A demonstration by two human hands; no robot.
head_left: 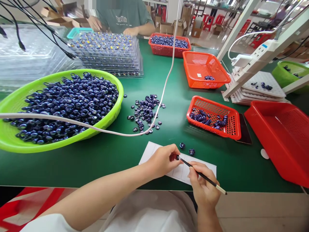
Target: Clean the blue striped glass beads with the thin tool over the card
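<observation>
My left hand (165,160) pinches a small dark part (178,157) above a white sheet (151,150) near the table's front edge. In my right hand (204,185) is a thin black brush-like tool (205,178) with a pale end, held like a pen. Its tip meets the small part at my left fingertips. Just beyond the sheet lie two dark blue shiny pieces (191,151). A loose pile of similar dark pieces (146,109) sits farther off on the green table (108,164).
A green basket (118,112) heaped with dark pieces stands left. Red baskets (238,125) line the right, beside a large red bin (270,141). A white cable (116,132) crosses the table. Behind stacked clear trays (140,64) sits a person (125,16).
</observation>
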